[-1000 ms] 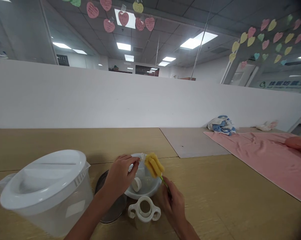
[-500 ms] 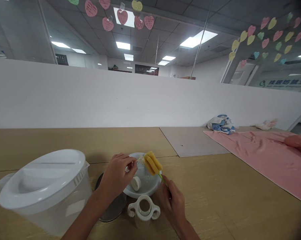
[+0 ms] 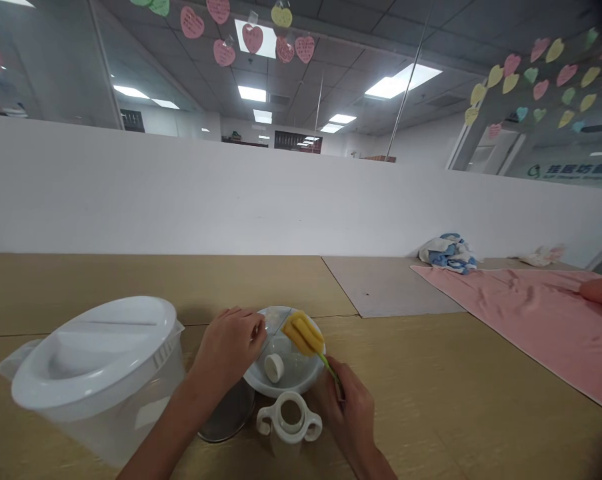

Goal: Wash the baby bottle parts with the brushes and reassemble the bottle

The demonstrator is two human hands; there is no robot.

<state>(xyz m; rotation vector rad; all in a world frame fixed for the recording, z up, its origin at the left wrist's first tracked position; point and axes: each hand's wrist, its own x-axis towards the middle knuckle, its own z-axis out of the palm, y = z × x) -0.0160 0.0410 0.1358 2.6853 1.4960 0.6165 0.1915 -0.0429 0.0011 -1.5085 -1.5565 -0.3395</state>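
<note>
My right hand [image 3: 353, 400] is closed on the green handle of a yellow sponge brush [image 3: 303, 333], whose head is over a pale bowl [image 3: 301, 383]. My left hand [image 3: 233, 343] is at the bowl's left rim, its fingers pinched on a small clear piece [image 3: 274, 319] that looks like a teat or film; its outline is faint. Inside the bowl lies a white ring [image 3: 274, 367]. A two-handled bottle [image 3: 291, 427] with an open top stands in front of the bowl. Partly hidden under my left forearm is a dark round tray [image 3: 228, 417].
On the left stands a large lidded plastic pitcher [image 3: 105, 373]. A pink cloth [image 3: 531, 313] covers the right part of the table [image 3: 421, 393], with a bunched blue and white cloth [image 3: 448, 253] behind it. A white wall [image 3: 231, 200] rises at the back.
The clear piece and the sponge head have come apart, with my left hand slightly left and the sponge slightly lower. The whole view has shifted a little.
</note>
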